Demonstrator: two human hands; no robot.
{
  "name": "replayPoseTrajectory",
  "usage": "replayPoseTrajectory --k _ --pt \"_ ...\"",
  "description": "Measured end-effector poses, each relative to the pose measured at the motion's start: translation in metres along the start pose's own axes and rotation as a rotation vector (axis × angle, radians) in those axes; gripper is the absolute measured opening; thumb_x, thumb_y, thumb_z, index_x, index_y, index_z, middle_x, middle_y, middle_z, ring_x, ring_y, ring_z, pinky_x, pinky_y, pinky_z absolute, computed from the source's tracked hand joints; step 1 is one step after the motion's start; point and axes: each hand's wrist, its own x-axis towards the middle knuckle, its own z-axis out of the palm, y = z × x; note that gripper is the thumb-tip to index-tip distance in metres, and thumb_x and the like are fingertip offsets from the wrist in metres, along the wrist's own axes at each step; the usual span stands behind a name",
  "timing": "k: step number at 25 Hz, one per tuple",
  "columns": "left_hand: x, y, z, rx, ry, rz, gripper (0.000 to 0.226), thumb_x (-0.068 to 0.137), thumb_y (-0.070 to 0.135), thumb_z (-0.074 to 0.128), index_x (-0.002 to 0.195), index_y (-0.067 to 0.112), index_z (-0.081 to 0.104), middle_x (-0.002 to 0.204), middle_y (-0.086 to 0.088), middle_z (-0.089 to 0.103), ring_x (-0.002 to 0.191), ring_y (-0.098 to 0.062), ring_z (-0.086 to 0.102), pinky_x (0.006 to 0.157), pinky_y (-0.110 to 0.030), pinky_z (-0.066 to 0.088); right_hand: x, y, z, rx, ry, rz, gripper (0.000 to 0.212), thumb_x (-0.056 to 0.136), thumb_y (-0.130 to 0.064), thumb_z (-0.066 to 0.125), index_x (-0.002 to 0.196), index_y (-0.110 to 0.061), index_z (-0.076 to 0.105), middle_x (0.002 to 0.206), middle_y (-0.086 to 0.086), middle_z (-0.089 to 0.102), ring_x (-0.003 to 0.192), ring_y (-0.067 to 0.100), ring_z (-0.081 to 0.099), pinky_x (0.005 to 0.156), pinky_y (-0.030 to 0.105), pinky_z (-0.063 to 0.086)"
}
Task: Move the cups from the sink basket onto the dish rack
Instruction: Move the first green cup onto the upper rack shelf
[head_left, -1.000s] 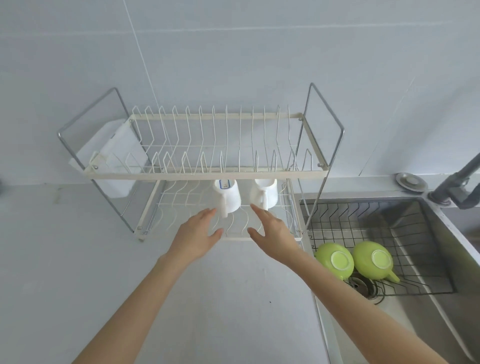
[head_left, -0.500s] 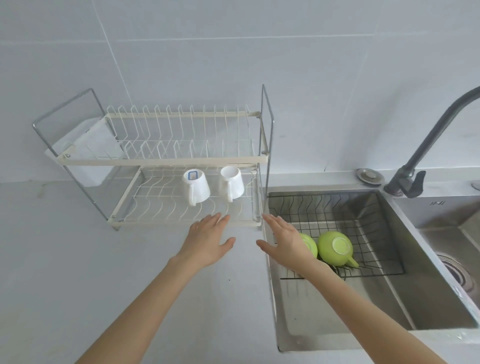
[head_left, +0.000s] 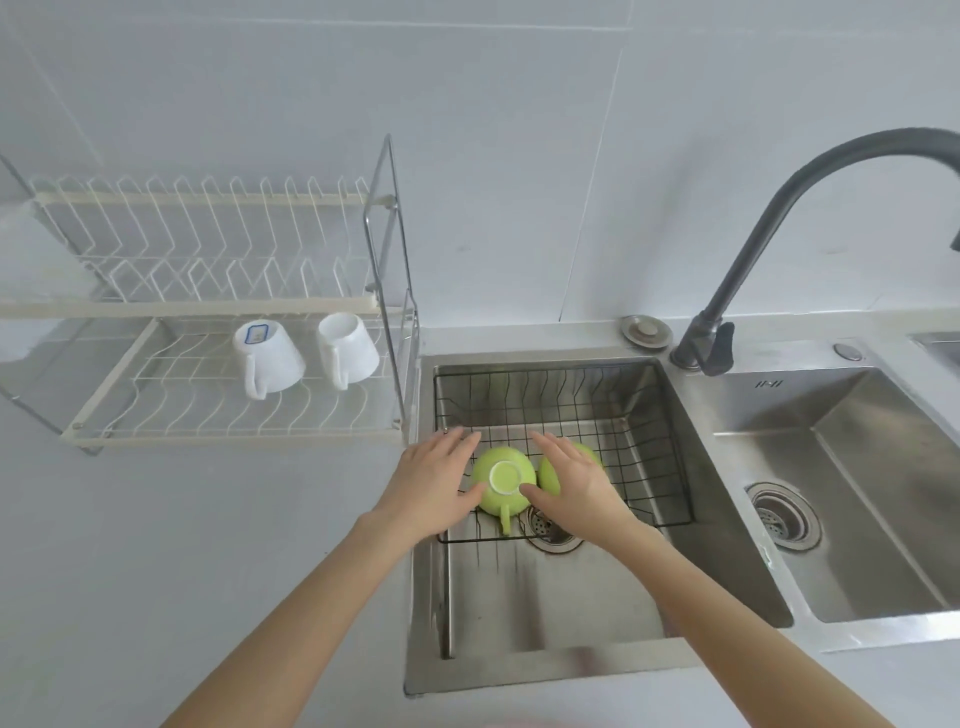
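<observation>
Two green cups lie upside down in the black wire sink basket (head_left: 644, 415). The left green cup (head_left: 504, 480) shows its pale base and a handle pointing toward me. My left hand (head_left: 434, 486) is open on its left side, my right hand (head_left: 574, 483) open on its right, thumbs near the cup. My right hand covers most of the second green cup (head_left: 589, 451). Two white mugs, one with a blue label (head_left: 267, 358) and one plain (head_left: 347, 351), rest upside down on the lower shelf of the white wire dish rack (head_left: 208, 415).
A dark curved faucet (head_left: 779, 208) rises behind the steel double sink (head_left: 701, 545). The drain (head_left: 550, 530) sits under the basket's front edge; a second basin with a drain (head_left: 784, 519) is to the right. The rack's upper shelf (head_left: 197, 306) holds nothing. The grey counter (head_left: 182, 571) lies left.
Both hands have moved right from in front of the rack into the sink basket and now flank the left green cup. The view has swung right toward the sink.
</observation>
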Motion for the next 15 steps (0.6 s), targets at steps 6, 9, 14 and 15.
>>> replayPoseTrajectory --k 6,9,14,15 --pt "0.039 0.04 0.032 -0.005 -0.071 -0.032 0.065 0.088 0.043 0.044 0.144 0.02 0.017 0.155 -0.005 0.019 0.142 -0.023 0.02 0.116 -0.039 0.019 0.005 0.056 -0.017 0.03 -0.03 0.005 0.067 0.085 -0.032 0.058 0.143 -0.016 0.029 0.151 0.004 0.032 0.14 0.021 0.028 0.116 0.035 0.022" --pt "0.055 0.056 0.047 -0.007 -0.095 -0.033 0.065 0.088 0.042 0.044 0.143 0.018 0.019 0.154 -0.006 0.022 0.14 -0.023 0.022 0.114 -0.039 0.021 0.012 0.081 -0.024 0.038 -0.063 0.021 0.066 0.085 -0.03 0.058 0.143 -0.014 0.03 0.15 0.006 0.034 0.139 0.023 0.029 0.115 0.036 0.023" --pt "0.084 0.079 0.072 -0.04 -0.168 -0.08 0.065 0.089 0.042 0.043 0.143 0.016 0.017 0.154 -0.006 0.022 0.141 -0.022 0.022 0.113 -0.039 0.023 0.031 0.116 -0.028 0.056 -0.118 0.05 0.066 0.085 -0.029 0.057 0.143 -0.016 0.029 0.15 0.006 0.034 0.139 0.021 0.029 0.115 0.037 0.025" --pt "0.089 0.082 0.077 -0.067 -0.181 -0.093 0.065 0.089 0.041 0.043 0.143 0.016 0.017 0.154 -0.006 0.022 0.14 -0.023 0.023 0.113 -0.039 0.024 0.035 0.121 -0.028 0.059 -0.136 0.057 0.066 0.086 -0.029 0.057 0.143 -0.016 0.028 0.15 0.006 0.034 0.139 0.021 0.029 0.115 0.037 0.025"
